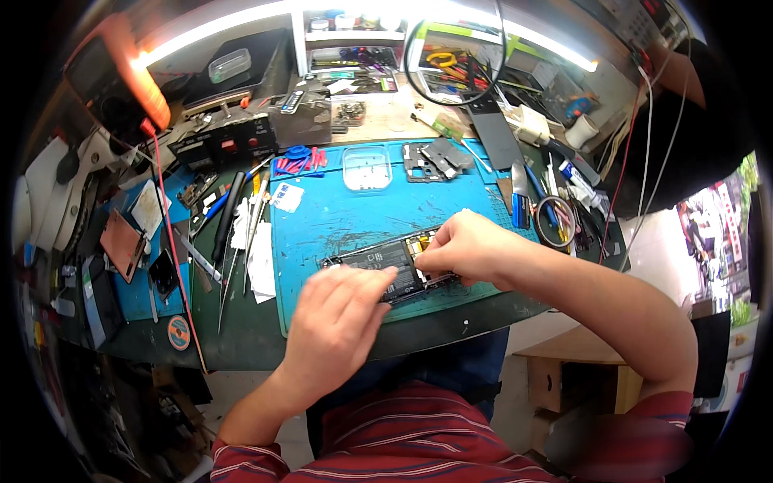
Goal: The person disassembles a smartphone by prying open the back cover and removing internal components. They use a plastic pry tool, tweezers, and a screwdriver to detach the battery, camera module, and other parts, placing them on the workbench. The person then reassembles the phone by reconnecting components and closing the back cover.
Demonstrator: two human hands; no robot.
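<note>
An opened phone [409, 248] lies slantwise on the blue work mat [354, 216], its black battery [374, 262] and yellowish inner parts exposed. My left hand [338, 318] rests over the near left part of the phone, fingers bent and close together, steadying it by the battery and edge. Part of the phone is hidden under that hand. At the phone's right end, the thumb and forefinger of my right hand [469, 251] pinch together over the inner parts. Whatever sits between those fingertips is too small to make out.
Behind the phone are a clear plastic box [367, 169] with small bits and some dark phone parts [436, 160]. Tweezers and pens lie left, near a red cable [169, 217]. A tape roll [555, 222] and a blue-handled tool [521, 205] lie right. A magnifier ring [411, 71] hangs behind.
</note>
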